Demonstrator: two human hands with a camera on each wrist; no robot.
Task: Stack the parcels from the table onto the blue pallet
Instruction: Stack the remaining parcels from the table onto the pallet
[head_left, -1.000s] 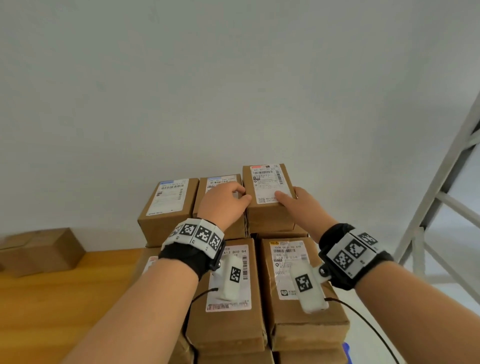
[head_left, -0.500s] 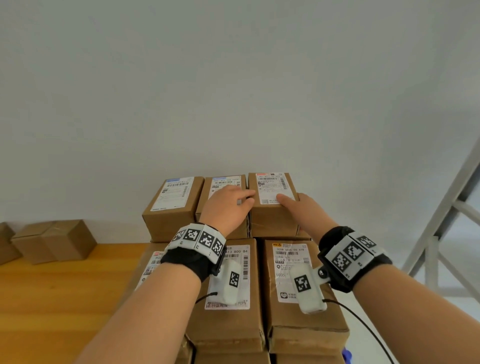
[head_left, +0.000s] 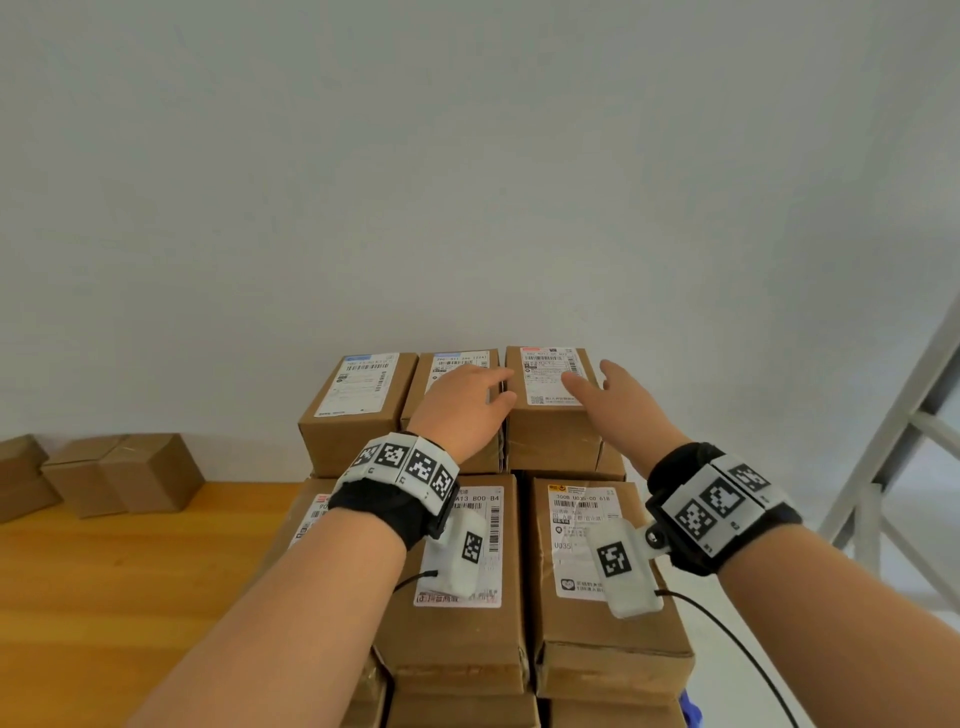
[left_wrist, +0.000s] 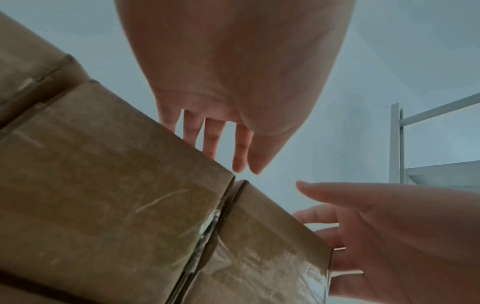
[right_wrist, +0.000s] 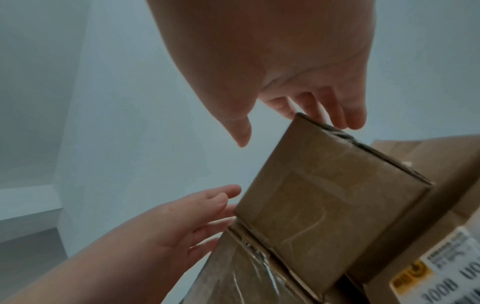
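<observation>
Both hands hover with fingers straight and spread, holding nothing. The left hand (head_left: 465, 402) is over the middle parcel (head_left: 451, 370) of the top row, its fingertips at the seam with the right-hand parcel (head_left: 550, 400). That right-hand parcel lies between the two hands, its label facing up. The right hand (head_left: 610, 400) is at that parcel's right edge, thumb over the label; whether it touches the cardboard cannot be told. In the left wrist view the left hand's fingers (left_wrist: 240, 148) hang just above the box edge. Left of the left hand, loose boxes (head_left: 122, 475) sit on the wooden desk (head_left: 130, 582).
</observation>
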